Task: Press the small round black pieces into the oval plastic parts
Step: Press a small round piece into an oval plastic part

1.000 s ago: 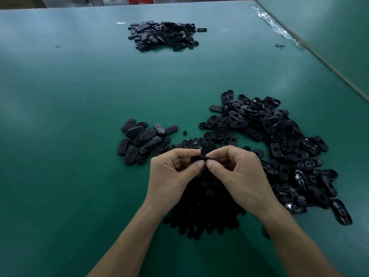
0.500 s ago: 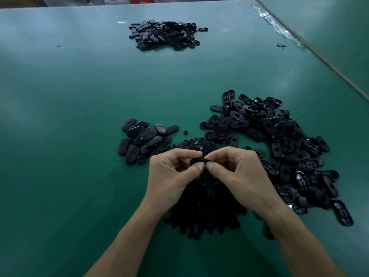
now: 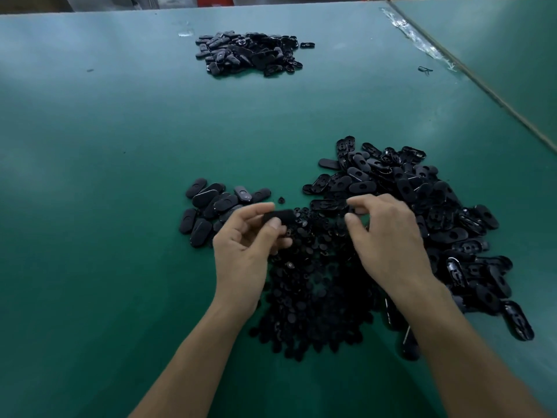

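Left of the round-piece heap (image 3: 316,285) lies a stack of ovals (image 3: 211,206), probably finished ones. Above the heap's left edge my left hand (image 3: 247,251) pinches one oval part (image 3: 278,217) flat between thumb and fingers, ready to set aside. My right hand (image 3: 388,239) curls over the heap's top, toward the loose ovals (image 3: 422,206) on its right for the next; whether that grip holds anything I cannot tell.

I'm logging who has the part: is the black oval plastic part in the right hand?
No, the left hand pinches the black oval plastic part, and the right hand hovers apart from it.
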Available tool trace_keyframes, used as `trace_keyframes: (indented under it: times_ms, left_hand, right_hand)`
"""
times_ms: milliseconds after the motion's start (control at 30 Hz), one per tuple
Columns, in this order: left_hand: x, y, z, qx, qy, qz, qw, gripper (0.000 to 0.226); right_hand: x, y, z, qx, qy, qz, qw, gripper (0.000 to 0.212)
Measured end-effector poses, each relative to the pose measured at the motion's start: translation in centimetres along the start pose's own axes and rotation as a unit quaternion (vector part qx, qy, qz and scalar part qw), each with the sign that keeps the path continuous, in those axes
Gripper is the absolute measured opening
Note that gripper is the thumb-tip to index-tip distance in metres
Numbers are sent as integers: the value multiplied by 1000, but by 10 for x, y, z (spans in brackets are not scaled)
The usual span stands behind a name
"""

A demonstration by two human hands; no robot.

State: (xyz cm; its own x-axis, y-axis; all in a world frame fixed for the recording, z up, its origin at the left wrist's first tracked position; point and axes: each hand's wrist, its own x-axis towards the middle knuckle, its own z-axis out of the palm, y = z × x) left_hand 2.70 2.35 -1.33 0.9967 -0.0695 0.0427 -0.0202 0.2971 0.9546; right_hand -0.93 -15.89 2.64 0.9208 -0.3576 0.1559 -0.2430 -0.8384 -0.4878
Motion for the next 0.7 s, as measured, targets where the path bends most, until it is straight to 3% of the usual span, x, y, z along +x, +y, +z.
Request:
trace_keyframes:
  times_ms: [100, 200, 500, 600, 700]
  left_hand:
    - [7, 2, -3, -127, 53, -49, 989, 27]
    - [8, 6, -1, -169, 92, -67, 979, 36]
    - [5, 3, -1, -106, 95, -47, 989, 79]
    - [3, 1, -2, -68, 76, -18, 995, 78]
    - [2, 0, -3, -44, 43, 4, 998, 58]
  right_hand:
    - [6, 7, 1, -111, -21, 46, 992, 40]
    - [6, 8, 3, -135, -31, 65, 988, 40]
    - [9, 6, 4, -60, -30, 129, 989, 31]
    - [13, 4, 6, -78, -31, 137, 987, 34]
    - [19, 3, 6, -56, -49, 153, 985, 29]
